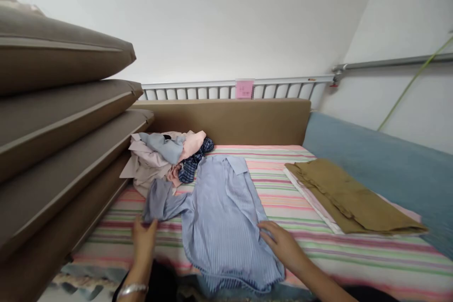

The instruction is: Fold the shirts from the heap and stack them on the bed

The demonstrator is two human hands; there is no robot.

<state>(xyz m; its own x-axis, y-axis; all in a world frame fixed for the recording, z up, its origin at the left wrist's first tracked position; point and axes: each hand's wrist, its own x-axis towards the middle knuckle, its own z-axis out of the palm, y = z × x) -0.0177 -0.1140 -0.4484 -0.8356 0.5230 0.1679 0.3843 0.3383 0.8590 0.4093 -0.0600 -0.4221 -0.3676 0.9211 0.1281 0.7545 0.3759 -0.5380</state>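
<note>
A light blue striped long-sleeved shirt [226, 217] lies spread on the striped sheet, its collar toward the far end and its hem at the near edge. One sleeve stretches out to the left, with a greyer cuff end. My left hand [143, 238] is at that cuff, thumb and finger apart; whether it touches the cloth is hard to tell. At the shirt's right side edge rests my right hand [281, 243], fingers extended and slightly apart over the cloth. The other sleeve is not visible.
A heap of crumpled clothes [159, 155] lies at the far left, beside stacked brown cushions [71, 132]. Folded garments, an olive one [350, 198] on top, lie to the right on the striped sheet [318, 255]. A brown padded board [226, 120] stands behind.
</note>
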